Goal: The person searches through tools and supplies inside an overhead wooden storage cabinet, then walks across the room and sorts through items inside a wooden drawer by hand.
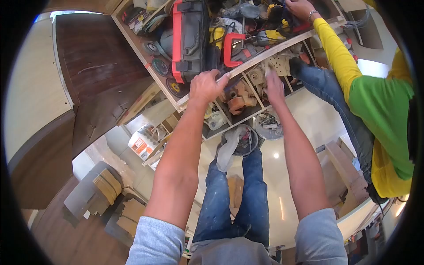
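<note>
My left hand [208,87] is closed over the front wooden edge [245,65] of a large tool tray. To its right, my right hand [274,88] is raised beside the divided shelf under the tray, its fingers stretched upward and nothing visible in them. Behind my left hand stands a grey and red tool case [192,39]. A red clamp [229,49] hangs on the tray's edge between my hands. Brown fittings [238,99] lie in a compartment of the lower shelf.
A co-worker in a green and yellow top [375,99] is at the right, one hand [300,9] over the tray, one foot at the shelf. Below the shelf is a bucket [244,143]. A white tub [143,140] and cardboard pieces [107,184] are at the left.
</note>
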`<action>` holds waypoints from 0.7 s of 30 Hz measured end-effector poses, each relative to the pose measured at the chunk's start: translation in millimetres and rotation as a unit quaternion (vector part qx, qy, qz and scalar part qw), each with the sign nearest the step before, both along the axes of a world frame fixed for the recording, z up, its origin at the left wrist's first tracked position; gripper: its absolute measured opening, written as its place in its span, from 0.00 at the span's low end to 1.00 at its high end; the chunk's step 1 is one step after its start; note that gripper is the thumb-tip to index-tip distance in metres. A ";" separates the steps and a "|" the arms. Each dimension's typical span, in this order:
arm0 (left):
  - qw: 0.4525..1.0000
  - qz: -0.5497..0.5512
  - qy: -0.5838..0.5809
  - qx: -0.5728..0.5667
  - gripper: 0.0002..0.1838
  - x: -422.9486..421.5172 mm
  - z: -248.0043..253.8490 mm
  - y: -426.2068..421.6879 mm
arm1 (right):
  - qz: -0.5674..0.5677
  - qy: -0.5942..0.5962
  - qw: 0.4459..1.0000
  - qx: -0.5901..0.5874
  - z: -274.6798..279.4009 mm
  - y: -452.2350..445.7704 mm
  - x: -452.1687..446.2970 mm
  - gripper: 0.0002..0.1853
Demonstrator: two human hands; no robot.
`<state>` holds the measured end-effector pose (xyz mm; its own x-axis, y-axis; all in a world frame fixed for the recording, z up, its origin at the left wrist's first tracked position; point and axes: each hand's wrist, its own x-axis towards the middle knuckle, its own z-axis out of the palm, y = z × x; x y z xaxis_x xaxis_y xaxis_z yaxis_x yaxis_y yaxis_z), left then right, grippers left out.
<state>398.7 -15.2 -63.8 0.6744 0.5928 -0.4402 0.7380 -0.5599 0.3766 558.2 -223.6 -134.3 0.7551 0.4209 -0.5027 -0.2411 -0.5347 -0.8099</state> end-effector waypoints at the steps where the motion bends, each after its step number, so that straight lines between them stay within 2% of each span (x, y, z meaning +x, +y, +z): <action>1: 1.000 -0.001 0.002 -0.002 0.33 0.1 2.1 -0.3 | 0.045 0.043 0.998 0.015 -4.9 -34.3 -7.8 0.43; 2: 1.000 -0.003 0.002 -0.004 0.33 1.1 4.6 -1.1 | 0.063 0.051 0.997 0.011 6.1 -72.8 -28.4 0.41; 3: 1.000 -0.005 0.005 -0.003 0.33 0.9 6.6 -2.8 | 0.138 -0.006 0.985 -0.108 -15.4 -128.6 -46.4 0.41; 4: 1.000 -0.008 0.005 0.000 0.34 0.0 7.0 -3.2 | 0.127 0.066 0.967 -0.211 -3.9 -168.8 -69.9 0.41; 6: 1.000 -0.007 0.003 0.010 0.35 -0.9 8.9 -5.4 | 0.107 0.010 0.961 -0.255 -30.2 -285.9 -147.3 0.38; 7: 1.000 -0.006 0.000 0.017 0.35 -1.6 9.0 -6.5 | 0.042 0.015 0.973 -0.225 -73.1 -368.1 -203.6 0.37; 8: 1.000 -0.002 -0.006 0.026 0.35 -1.1 9.4 -5.6 | 0.015 0.081 0.950 -0.302 -54.8 -407.8 -243.8 0.35; 9: 0.999 -0.005 -0.011 0.031 0.35 -3.8 9.0 -6.4 | -0.025 0.132 0.953 -0.272 -22.9 -432.0 -280.9 0.35; 10: 0.999 -0.006 -0.017 0.036 0.36 -6.3 7.5 -7.5 | -0.055 0.210 0.924 -0.315 19.5 -444.5 -312.0 0.34; 11: 0.999 -0.008 -0.024 0.041 0.36 -6.3 13.3 -8.4 | -0.043 0.235 0.918 -0.318 30.3 -483.8 -358.8 0.33; 12: 1.000 -0.013 0.014 0.020 0.30 -5.6 25.2 -9.7 | -0.086 0.305 0.893 -0.320 41.1 -513.9 -399.8 0.32; 15: 0.978 -0.047 -0.196 0.063 0.22 -29.5 5.9 -21.7 | -0.119 0.415 0.837 -0.334 116.1 -523.0 -473.9 0.37; 16: 0.956 -0.100 -0.256 0.099 0.28 -42.8 -5.1 -29.4 | -0.148 0.448 0.830 -0.296 124.9 -522.7 -488.3 0.38; 18: 0.934 -0.138 -0.283 0.167 0.33 -81.1 16.7 -63.7 | -0.204 0.519 0.802 -0.213 146.7 -505.9 -521.6 0.41; 19: 0.920 -0.165 -0.296 0.195 0.35 -106.8 28.5 -88.0 | -0.216 0.504 0.813 -0.194 183.0 -454.2 -509.3 0.42; 21: 0.947 -0.190 -0.252 0.061 0.42 -169.8 31.0 -137.0 | -0.240 0.506 0.820 -0.120 204.0 -417.8 -516.8 0.44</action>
